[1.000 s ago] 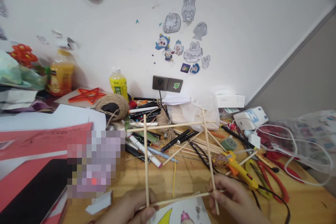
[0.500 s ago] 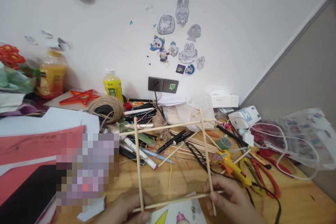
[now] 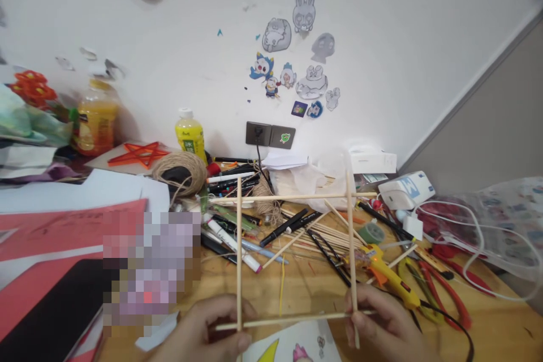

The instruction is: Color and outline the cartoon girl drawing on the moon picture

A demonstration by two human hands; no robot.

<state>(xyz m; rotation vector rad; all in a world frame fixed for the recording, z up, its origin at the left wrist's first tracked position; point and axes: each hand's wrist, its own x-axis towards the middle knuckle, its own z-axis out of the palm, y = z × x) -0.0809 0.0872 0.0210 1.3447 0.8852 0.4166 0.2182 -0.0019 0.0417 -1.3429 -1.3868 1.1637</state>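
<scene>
I hold up a square frame (image 3: 292, 198) made of thin wooden sticks above the cluttered desk. My left hand (image 3: 207, 331) pinches its lower left corner where two sticks cross. Fingers of my right hand (image 3: 382, 322) are closed around the lower right corner. The frame stands roughly upright, its top bar level in front of a pile of pens. A yellow hot glue gun (image 3: 388, 274) lies just behind my right hand, its cable running off to the right.
Loose sticks (image 3: 322, 232), markers (image 3: 237, 237), a twine ball (image 3: 180, 169), green tape roll (image 3: 370, 232) and red pliers (image 3: 449, 294) crowd the wooden desk (image 3: 305, 285). Red paper (image 3: 55, 237) lies left. A yellow bottle (image 3: 190, 136) and a wall socket (image 3: 269, 134) stand behind.
The frame has been straightened: its right stick and top bar, slanted before, now sit nearly vertical and level. Both hands kept their grip on the lower corners.
</scene>
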